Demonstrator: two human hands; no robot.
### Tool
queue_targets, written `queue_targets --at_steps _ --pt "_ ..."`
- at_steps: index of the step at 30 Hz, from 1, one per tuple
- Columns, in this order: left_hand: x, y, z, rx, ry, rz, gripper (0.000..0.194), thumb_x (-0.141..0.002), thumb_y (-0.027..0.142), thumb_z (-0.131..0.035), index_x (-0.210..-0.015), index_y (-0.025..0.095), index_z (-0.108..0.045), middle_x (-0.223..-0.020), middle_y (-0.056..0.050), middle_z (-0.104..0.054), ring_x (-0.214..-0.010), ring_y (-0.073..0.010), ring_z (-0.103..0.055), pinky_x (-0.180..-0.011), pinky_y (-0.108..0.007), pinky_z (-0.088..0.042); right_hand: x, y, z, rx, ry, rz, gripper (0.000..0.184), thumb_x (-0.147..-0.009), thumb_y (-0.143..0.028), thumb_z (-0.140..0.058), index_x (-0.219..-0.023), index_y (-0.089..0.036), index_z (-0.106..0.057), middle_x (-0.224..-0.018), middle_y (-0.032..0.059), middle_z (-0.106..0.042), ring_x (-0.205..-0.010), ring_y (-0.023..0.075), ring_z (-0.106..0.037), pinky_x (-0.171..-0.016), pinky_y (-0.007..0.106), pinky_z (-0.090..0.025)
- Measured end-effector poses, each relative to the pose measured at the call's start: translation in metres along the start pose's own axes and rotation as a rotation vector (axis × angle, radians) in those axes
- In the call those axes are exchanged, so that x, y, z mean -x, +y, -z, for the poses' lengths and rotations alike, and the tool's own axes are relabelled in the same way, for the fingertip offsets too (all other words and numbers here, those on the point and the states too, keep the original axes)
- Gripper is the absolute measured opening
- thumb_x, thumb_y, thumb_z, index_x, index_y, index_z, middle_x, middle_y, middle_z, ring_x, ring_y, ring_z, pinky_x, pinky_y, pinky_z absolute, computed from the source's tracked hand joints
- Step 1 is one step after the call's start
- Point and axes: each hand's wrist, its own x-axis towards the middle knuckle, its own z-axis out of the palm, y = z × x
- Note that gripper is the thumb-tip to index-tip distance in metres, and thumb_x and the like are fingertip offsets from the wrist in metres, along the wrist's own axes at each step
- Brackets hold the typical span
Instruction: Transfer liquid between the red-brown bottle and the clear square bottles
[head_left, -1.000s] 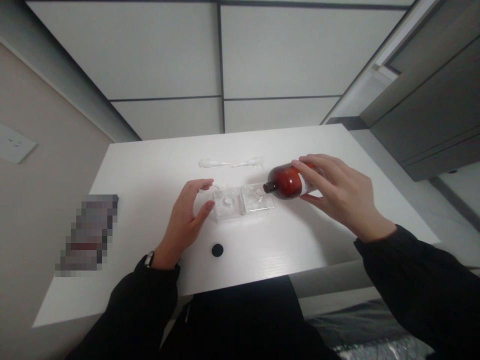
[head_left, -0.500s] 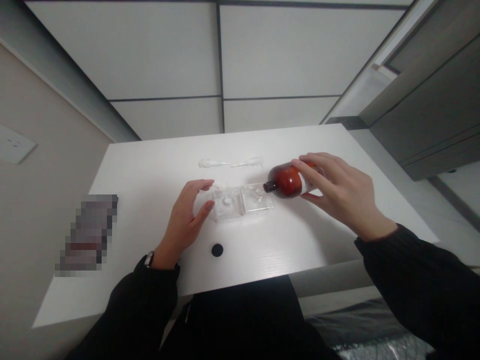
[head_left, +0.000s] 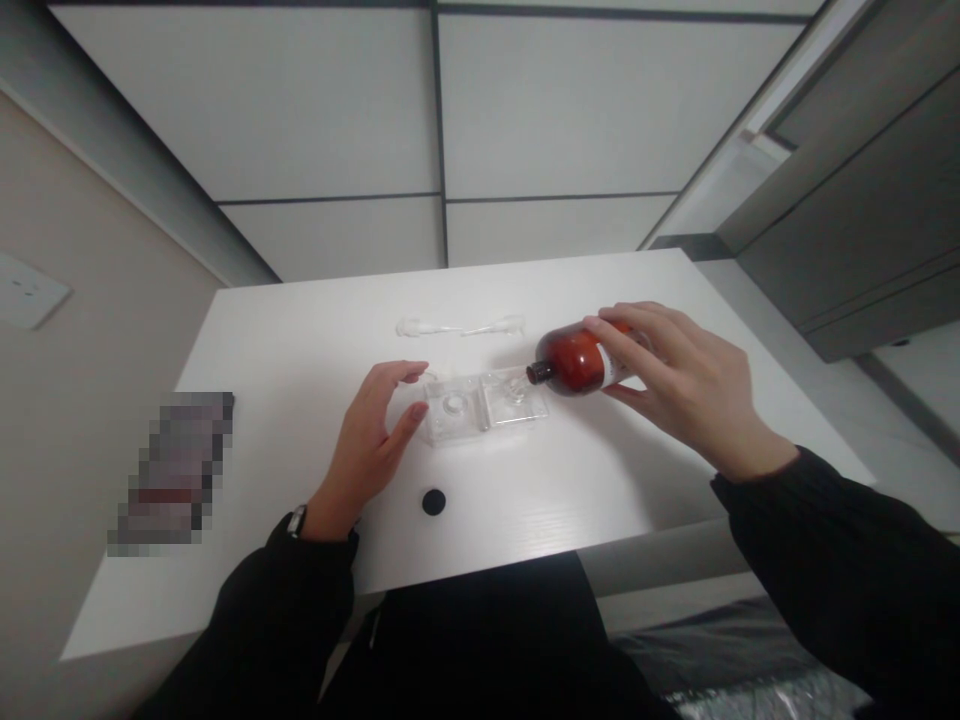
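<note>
My right hand (head_left: 675, 380) is wrapped round a brown bottle (head_left: 576, 360) with a white label. The bottle lies tipped on its side in the air, its uncapped dark mouth pointing left at the right half of a clear plastic case (head_left: 486, 420). Whether liquid is flowing out cannot be made out. The case lies on the table in two square halves, each with a round shape in it. My left hand (head_left: 382, 420) is at the case's left edge, thumb and fingers curved and apart, their tips at or near the plastic. A black round cap (head_left: 433, 502) lies nearer to me.
Two clear, thin pipette-like pieces (head_left: 461, 328) lie behind the case on the white table (head_left: 300, 340). A blurred-out flat object (head_left: 176, 465) is at the table's left. White cabinet panels (head_left: 330, 100) rise behind, and a wall socket (head_left: 30, 290) is at left.
</note>
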Motion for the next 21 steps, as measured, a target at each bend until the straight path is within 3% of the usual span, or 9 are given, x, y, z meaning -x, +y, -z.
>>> queue_targets --at_steps 21 --pt "-0.0004 -0.0013 0.0002 -0.004 0.0 0.012 0.041 -0.11 0.052 -0.047 -0.136 0.023 -0.06 -0.126 -0.009 -0.069 -0.117 -0.0231 -0.067 -0.106 -0.046 -0.057 -0.002 0.0021 0.0022 0.009 0.006 0.002 0.058 -0.091 -0.017 -0.077 -0.145 -0.013 -0.057 -0.132 0.017 -0.073 -0.116 0.0296 -0.072 -0.088 0.037 -0.062"
